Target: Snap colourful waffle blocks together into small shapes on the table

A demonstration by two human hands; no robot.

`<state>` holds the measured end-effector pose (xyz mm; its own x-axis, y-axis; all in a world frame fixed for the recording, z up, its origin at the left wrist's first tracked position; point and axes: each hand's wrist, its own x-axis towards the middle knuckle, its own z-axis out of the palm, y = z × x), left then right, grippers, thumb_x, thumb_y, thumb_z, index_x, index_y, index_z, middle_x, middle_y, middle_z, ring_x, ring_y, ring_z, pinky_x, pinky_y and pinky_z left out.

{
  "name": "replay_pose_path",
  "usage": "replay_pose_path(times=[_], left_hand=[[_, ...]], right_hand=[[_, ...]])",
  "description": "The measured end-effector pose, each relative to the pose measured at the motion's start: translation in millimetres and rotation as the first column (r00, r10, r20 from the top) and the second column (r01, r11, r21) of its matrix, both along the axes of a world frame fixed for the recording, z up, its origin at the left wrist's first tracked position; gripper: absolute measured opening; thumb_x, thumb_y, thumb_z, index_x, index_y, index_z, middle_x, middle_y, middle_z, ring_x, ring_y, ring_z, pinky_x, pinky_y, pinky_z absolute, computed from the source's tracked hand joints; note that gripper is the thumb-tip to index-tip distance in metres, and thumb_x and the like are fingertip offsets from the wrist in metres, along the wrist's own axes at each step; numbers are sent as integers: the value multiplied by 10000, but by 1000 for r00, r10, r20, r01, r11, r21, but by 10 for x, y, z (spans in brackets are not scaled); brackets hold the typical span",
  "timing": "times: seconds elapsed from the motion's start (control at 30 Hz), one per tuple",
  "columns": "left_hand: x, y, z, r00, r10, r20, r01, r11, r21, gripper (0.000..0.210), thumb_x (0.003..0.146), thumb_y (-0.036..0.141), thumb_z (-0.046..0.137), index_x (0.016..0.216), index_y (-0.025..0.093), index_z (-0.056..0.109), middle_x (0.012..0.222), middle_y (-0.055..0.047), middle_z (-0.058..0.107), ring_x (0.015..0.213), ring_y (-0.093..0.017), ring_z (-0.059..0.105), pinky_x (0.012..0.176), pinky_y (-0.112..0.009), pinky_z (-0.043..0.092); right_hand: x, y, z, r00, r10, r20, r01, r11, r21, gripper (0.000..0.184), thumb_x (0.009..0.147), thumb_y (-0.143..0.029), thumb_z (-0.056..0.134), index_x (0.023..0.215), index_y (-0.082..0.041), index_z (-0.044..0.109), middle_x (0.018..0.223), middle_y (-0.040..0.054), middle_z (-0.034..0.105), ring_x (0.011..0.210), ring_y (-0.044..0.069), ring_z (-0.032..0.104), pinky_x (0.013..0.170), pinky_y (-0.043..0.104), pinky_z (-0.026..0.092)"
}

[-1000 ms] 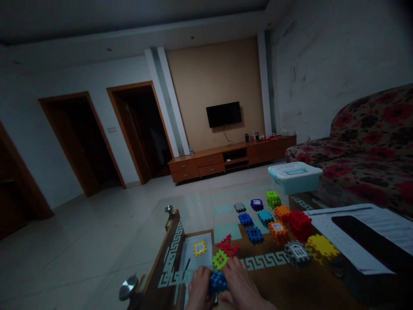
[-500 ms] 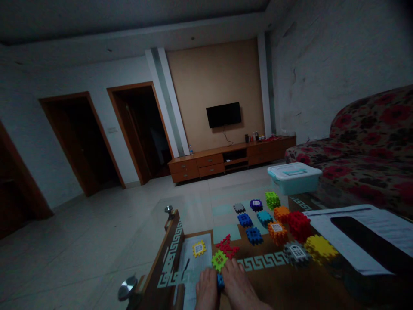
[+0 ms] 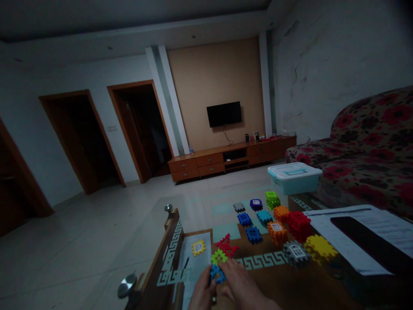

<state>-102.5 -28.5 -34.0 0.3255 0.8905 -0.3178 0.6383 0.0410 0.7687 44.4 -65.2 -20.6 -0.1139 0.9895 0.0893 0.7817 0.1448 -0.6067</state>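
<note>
At the near edge of the glass-topped table [image 3: 193,215]: left hand [image 3: 202,292] and right hand [image 3: 240,286], fingers pinching one blue toothed block [image 3: 217,273] between them, raised just above the tabletop; grip detail dim, probably fingertips only. Just beyond lay a green tile [image 3: 219,257] and red tiles [image 3: 227,246]. Farther right stood assembled coloured cubes [image 3: 298,226]; printed papers [image 3: 355,232] alongside.

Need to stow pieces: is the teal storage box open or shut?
Shut: the white lid sits flat on the box.
</note>
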Motion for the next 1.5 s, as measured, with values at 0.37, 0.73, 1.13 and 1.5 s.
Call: replay_pose_path(times=[0.37,0.73,1.13,1.5], left_hand=[[-119,-90,234,816,-58,-575,241,938,247,550,640,155,619,1187,120,578,1200,-149,545,1147,-281,493,976,-331,370],[4,-83,188,868,-48,-494,189,952,240,397,682,22,496,1058,81,605,1131,-146,601,1063,-217,551,903,-254,376],[1013,0,23,920,-109,-377,216,943,255,356,697,96,492,1013,158,645,1117,-119,652,1077,-256,566,954,-315,386],[1549,169,24,938,-176,-297,270,910,314,356,714,86,491,1039,107,635,1125,-152,639,1080,-274,559,933,-343,396]], right_hand=[[-43,-10,1,987,9,157,-1,999,-47,277,760,-118,621,1026,-160,686,1165,118,634,1117,296,539,968,376,414],[21,-53,103,990,-36,137,47,996,-76,316,730,-122,633,1044,-133,669,1144,128,655,1084,292,565,940,358,407],[717,-67,400,895,-146,420,198,977,-82,369,718,27,483,960,-109,727,1043,200,701,1073,343,598,933,456,430],[1245,-88,595,872,-362,328,375,927,27,425,798,16,371,1069,-129,664,1110,173,667,1084,293,602,902,366,436]])
